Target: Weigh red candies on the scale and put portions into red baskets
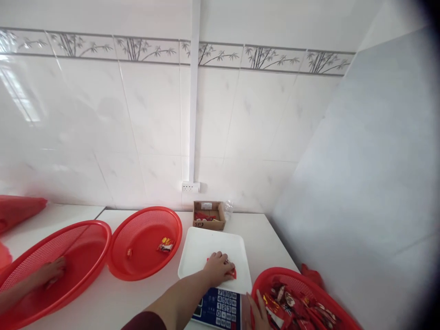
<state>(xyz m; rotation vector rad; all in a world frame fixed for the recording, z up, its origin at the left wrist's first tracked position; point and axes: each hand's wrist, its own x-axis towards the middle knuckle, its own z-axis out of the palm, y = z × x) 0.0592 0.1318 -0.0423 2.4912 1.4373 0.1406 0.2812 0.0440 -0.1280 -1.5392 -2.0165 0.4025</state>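
My left hand (217, 266) reaches out over the white scale tray (202, 247), fingers closed on a small red packet (232, 272) that lies on the tray. My right hand (257, 313) rests at the near left rim of a red mesh basket (292, 278) full of several red wrapped sweets (295, 307). Its fingers are stretched out and hold nothing. Below the tray, the scale's blue keypad (220, 308) shows.
A red basket (144, 243) left of the tray holds two small packets (165, 244). Another person's hand (51, 271) lies in a larger red basket (79, 256) at far left. A small cardboard box (208, 215) and a clear bottle (228, 209) stand by the tiled wall.
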